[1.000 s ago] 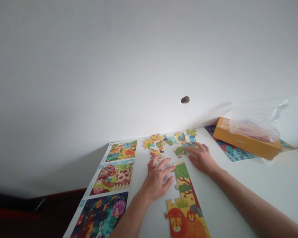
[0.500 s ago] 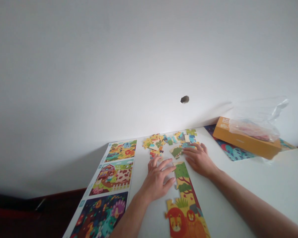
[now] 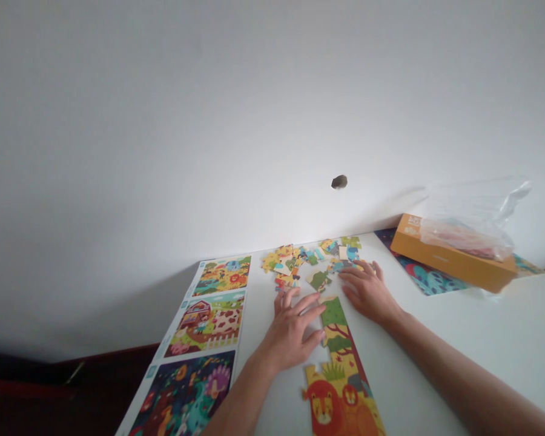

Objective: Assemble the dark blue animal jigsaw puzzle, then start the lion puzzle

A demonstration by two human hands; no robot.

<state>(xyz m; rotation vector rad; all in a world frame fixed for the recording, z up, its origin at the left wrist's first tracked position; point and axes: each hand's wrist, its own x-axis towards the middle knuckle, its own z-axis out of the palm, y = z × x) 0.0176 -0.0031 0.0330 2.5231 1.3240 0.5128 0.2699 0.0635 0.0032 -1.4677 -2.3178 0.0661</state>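
Jigsaw strip (image 3: 338, 357) lies on the white desk (image 3: 481, 327), lion end nearest the person, long axis running toward the wall. Left hand (image 3: 290, 333) is spread just beside it; right hand (image 3: 367, 293) is spread, fingertips at the loose pieces (image 3: 309, 257). Orange box (image 3: 452, 257) sits far right, clear plastic bag (image 3: 467, 233) on top.

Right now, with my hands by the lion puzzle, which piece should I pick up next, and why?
Probably try the loose green piece next. It lies just above the top end of the lion puzzle strip, whose top is green too, and it sits between your left hand and right hand, so either can reach it.
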